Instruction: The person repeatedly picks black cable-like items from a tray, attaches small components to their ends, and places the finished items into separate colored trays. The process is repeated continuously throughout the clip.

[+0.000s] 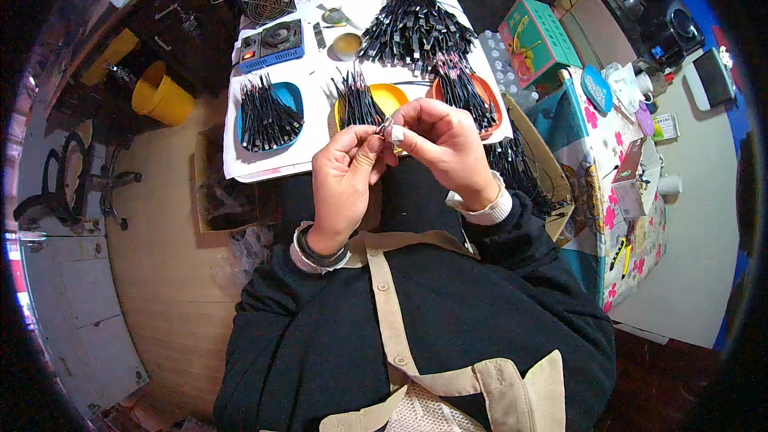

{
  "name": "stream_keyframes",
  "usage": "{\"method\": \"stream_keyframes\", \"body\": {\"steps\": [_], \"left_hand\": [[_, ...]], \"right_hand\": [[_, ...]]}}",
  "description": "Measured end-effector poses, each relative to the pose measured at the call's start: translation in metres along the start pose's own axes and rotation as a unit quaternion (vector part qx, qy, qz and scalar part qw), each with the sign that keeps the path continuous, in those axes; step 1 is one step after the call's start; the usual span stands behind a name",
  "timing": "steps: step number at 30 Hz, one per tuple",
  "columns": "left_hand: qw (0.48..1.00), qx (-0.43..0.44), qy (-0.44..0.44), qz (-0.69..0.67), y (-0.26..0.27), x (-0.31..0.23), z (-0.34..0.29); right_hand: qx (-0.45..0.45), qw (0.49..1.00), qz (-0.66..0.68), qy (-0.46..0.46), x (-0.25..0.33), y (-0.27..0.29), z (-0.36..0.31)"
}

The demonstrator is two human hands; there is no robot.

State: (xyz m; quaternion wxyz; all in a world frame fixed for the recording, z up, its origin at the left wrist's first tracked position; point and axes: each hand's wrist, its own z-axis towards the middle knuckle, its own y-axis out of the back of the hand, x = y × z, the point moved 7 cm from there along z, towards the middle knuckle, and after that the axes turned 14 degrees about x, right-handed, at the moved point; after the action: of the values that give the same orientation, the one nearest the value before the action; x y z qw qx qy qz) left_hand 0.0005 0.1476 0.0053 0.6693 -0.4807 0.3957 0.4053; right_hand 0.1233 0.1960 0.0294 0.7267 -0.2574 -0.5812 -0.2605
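My left hand (340,188) and my right hand (448,148) meet in front of my chest, just off the near edge of the table. Both pinch at a small thing between the fingertips; a thin reddish strand shows there, but most of it is hidden. A white wrap (397,134) covers part of my right thumb. Right behind the hands stands a yellow tray (390,98) with a bundle of black cables (358,102). To its left, a blue tray (290,96) holds more black cables (266,118); to its right, an orange-red tray (490,94) holds cables with reddish ends (462,92).
A large heap of black cables (416,28) covers the table's back. A blue-based burner (272,44) with an orange glow and a round tin (346,46) stand back left. Right are a green carton (538,40) and a flowered side table (640,248). A yellow bin (162,96) stands left.
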Motion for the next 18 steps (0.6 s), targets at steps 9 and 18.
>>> {"method": "stream_keyframes", "body": {"steps": [9,18], "left_hand": [[0.987,-0.011,0.049,-0.152,0.001,0.013,-0.003],[0.976,0.105,0.132,-0.14,0.003,0.016,-0.003]], "right_hand": [[-0.036,0.931,0.363,-0.019,-0.043,-0.017,-0.002],[0.1,0.931,0.336,-0.102,-0.031,-0.01,-0.002]]}}
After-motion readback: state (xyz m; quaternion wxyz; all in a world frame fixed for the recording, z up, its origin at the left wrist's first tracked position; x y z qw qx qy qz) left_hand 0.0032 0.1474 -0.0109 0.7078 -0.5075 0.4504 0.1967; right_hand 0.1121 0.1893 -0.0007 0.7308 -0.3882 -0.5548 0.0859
